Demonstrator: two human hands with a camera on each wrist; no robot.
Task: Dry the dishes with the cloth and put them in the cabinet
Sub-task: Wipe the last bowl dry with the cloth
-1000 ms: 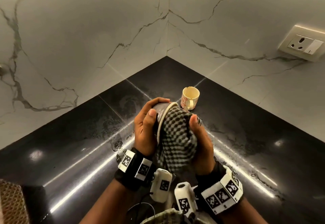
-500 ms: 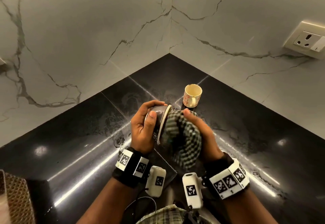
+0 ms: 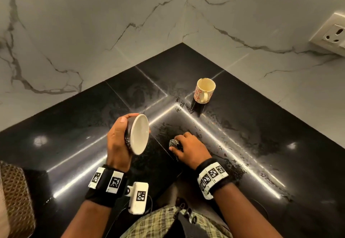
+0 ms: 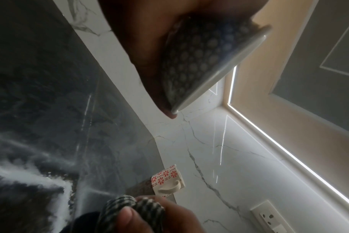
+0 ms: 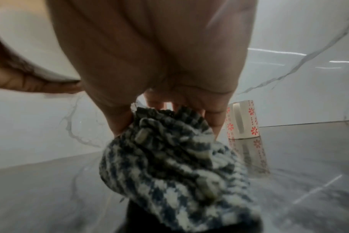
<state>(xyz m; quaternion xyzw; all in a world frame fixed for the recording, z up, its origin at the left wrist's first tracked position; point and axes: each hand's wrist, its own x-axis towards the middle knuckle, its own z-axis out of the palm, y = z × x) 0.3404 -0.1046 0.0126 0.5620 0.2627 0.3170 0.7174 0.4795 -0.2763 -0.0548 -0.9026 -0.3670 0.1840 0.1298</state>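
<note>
Bowl [image 3: 139,134] first: it is in your left hand [image 3: 117,140], up off the counter [image 3: 261,125], tipped on its side with the white inside facing right. It looks hard and smooth, so it could slip or break if it falls. Hold it as you do now, fingers curled round the dark back and rim. Your right hand [image 3: 192,149] is low, near the counter, just right of the bowl, closed round the bunched cloth [image 3: 174,143]. Cloth is soft and easy to squeeze. Farther off, by the wall, a mug [image 3: 204,90] stands upright. It likely needs drying next. I see no cabinet in the head view.
</note>
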